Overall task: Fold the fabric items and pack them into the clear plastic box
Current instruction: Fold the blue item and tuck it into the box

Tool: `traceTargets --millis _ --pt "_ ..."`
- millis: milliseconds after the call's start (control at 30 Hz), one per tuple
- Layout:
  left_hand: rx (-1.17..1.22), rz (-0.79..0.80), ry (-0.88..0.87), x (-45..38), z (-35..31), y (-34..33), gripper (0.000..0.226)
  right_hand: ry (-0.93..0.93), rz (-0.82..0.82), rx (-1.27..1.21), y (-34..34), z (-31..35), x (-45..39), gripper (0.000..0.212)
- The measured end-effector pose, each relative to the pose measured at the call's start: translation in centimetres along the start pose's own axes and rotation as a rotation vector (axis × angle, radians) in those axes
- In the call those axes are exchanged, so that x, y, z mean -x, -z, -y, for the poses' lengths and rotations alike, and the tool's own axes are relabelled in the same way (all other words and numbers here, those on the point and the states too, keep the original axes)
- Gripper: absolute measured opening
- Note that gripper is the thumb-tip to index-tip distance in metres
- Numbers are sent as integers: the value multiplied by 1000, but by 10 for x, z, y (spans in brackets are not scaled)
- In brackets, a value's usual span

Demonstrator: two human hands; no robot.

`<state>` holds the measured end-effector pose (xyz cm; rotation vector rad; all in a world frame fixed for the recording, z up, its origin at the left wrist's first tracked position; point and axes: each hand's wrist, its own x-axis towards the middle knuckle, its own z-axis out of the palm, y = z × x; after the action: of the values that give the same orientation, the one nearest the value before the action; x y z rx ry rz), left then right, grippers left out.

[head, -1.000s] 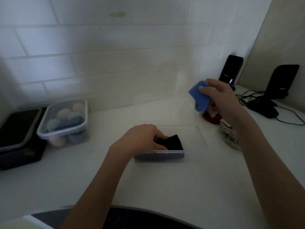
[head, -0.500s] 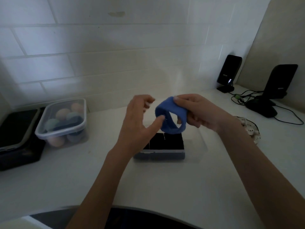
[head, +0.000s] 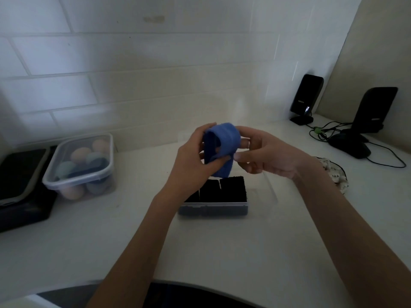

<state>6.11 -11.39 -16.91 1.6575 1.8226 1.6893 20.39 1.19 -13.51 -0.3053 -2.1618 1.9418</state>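
A blue fabric band [head: 224,145] hangs in the air above the clear plastic box [head: 213,208]. My left hand [head: 191,161] pinches its left side between thumb and fingers. My right hand [head: 264,152] holds its right side, thumb at the lower edge. The box stands on the white counter right below my hands, and dark folded fabric pieces [head: 222,188] fill its left part. A patterned white fabric item [head: 335,174] lies on the counter to the right, partly hidden by my right forearm.
A lidded clear container [head: 82,167] with pastel rounded items stands at the left, next to a black device [head: 20,183]. Two black speakers [head: 305,98] [head: 373,110], a dark mouse [head: 350,147] and cables occupy the back right corner. A tiled wall rises behind.
My left hand left the box, rose and took hold of the blue band. My right hand carried the band from the right to above the box.
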Motion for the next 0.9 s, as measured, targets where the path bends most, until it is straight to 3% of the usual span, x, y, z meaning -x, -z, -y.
traceTargets --millis 233,300,400,567,733,900 --pt "101 -11 55 -3 0 -1 15 186 -311 215 -13 7 -5 11" --pt "74 -22 47 -3 -1 -1 4 223 -399 230 -17 7 -7 11" --pt "14 -51 37 -4 -2 -1 15 230 -481 216 -20 8 -10 19" --pt "-20 -90 49 -8 -4 -4 28 71 -323 302 -26 4 -10 47" --pt "-7 -85 55 -10 -6 -5 33 186 -424 249 -31 3 -13 32" --pt "-12 107 138 -8 -5 -8 21 242 -576 181 -30 7 -14 21"
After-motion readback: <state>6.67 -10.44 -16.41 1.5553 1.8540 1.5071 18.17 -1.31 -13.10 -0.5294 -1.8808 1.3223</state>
